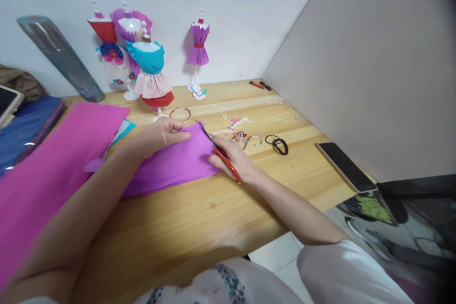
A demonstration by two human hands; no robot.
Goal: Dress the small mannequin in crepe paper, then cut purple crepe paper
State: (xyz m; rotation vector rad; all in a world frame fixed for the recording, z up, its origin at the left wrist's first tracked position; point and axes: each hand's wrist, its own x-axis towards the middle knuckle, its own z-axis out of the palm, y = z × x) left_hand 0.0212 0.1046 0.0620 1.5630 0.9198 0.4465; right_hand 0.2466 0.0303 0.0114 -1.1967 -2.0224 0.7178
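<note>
My left hand (166, 137) pinches the upper edge of a purple crepe paper sheet (174, 166), thumb on top. The sheet rests on the wooden table and runs leftward under my forearm. In my right hand (237, 156) is a pair of scissors (225, 162) with red handles. Their blades point up and left, lying at the sheet's right end near its top corner. How far the blades are parted is hard to make out. Small paper scraps (240, 135) are scattered just beyond my right hand.
Behind stand several mini mannequins in paper dresses, one with a turquoise top (149, 59), another in purple (199, 45). Pink paper (71, 142) covers the left side. A tall bottle (64, 59) leans at the back left. Black hair ties (278, 145) and a phone (345, 166) lie right.
</note>
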